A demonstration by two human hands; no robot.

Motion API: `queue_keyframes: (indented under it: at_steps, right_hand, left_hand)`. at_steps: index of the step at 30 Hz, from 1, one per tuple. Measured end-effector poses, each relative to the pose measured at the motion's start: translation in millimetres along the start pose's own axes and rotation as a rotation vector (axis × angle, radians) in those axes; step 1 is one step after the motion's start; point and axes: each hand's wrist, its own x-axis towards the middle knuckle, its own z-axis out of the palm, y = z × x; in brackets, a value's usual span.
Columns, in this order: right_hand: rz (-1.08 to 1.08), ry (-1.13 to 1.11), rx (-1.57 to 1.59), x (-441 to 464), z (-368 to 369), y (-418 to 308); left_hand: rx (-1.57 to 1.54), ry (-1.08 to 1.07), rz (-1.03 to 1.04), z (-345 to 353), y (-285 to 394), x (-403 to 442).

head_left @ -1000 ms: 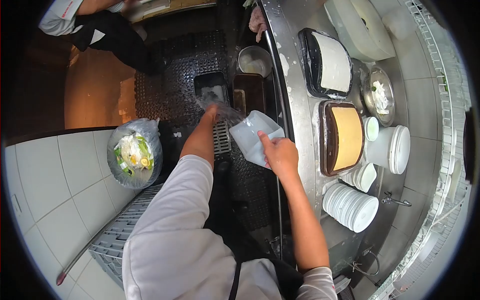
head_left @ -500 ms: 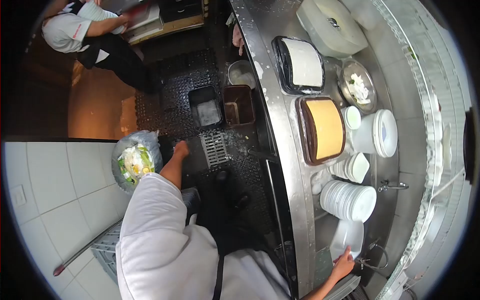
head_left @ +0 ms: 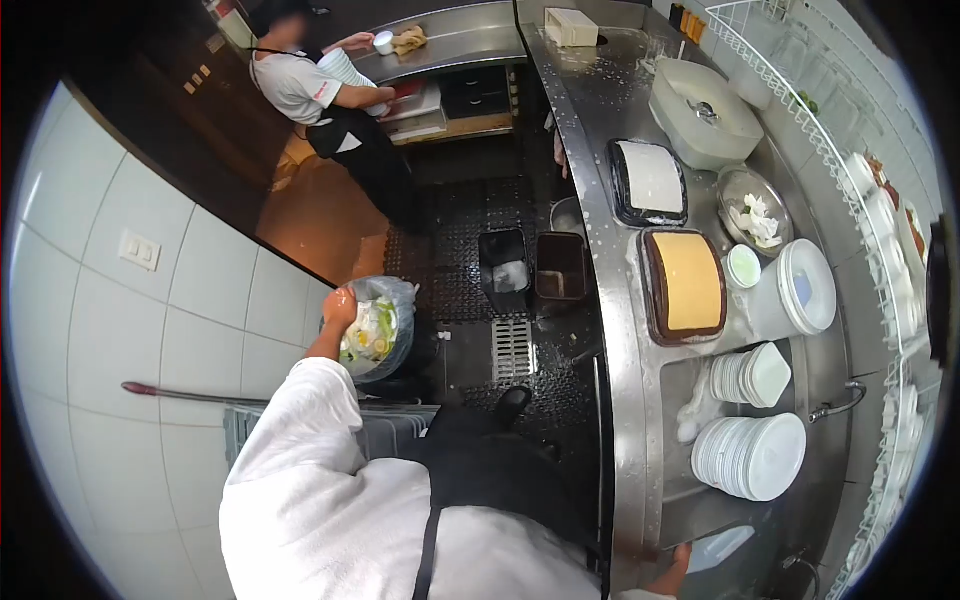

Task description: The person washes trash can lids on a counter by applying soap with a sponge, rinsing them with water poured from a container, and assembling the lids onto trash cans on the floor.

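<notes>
My left hand (head_left: pixel 341 310) is closed at the rim of a round bin lined with a clear trash bag (head_left: pixel 402 335). White and green food scraps (head_left: pixel 368 332) fill the bin's top. Low in the view, my right hand (head_left: pixel 677 572) is closed on the edge of a white plastic container (head_left: pixel 722 548), which lies tilted in the sink (head_left: pixel 668 505); most of its fingers are hidden. Beyond the container stand a stack of round white plates (head_left: pixel 750 457) on edge and a smaller stack of white dishes (head_left: pixel 750 376), with foam beside them.
On the steel counter (head_left: pixel 628 400) sit a brown tub with a yellow board (head_left: pixel 690 282), a black tub (head_left: pixel 648 182), a metal bowl (head_left: pixel 755 212) and white buckets (head_left: pixel 805 287). A co-worker (head_left: pixel 330 110) holds stacked dishes at the back. Two dark bins (head_left: pixel 503 270) stand on the floor.
My left hand has moved across to the bin's far-left rim and closed there. My right hand and the white container have tilted lower in the sink. The view has turned left.
</notes>
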Motion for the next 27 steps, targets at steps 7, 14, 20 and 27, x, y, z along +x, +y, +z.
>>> queue_keyframes:
  at_steps: [7,14,20,27]
  right_hand:
    - [0.494,0.122,1.169,29,5,22]
    - [0.491,0.251,1.51,-36,-37,42]
    - [0.322,0.378,1.352,-113,-125,-1]
    - [0.074,0.189,1.379,-127,-176,-39]
  left_hand:
    - [-0.214,-0.193,-0.018,5,-97,-10]
    - [-0.542,-0.474,-0.229,-19,-65,-70]
    - [-0.181,-0.409,0.216,-9,-80,-111]
    - [-0.12,-0.237,0.242,-64,-48,-203]
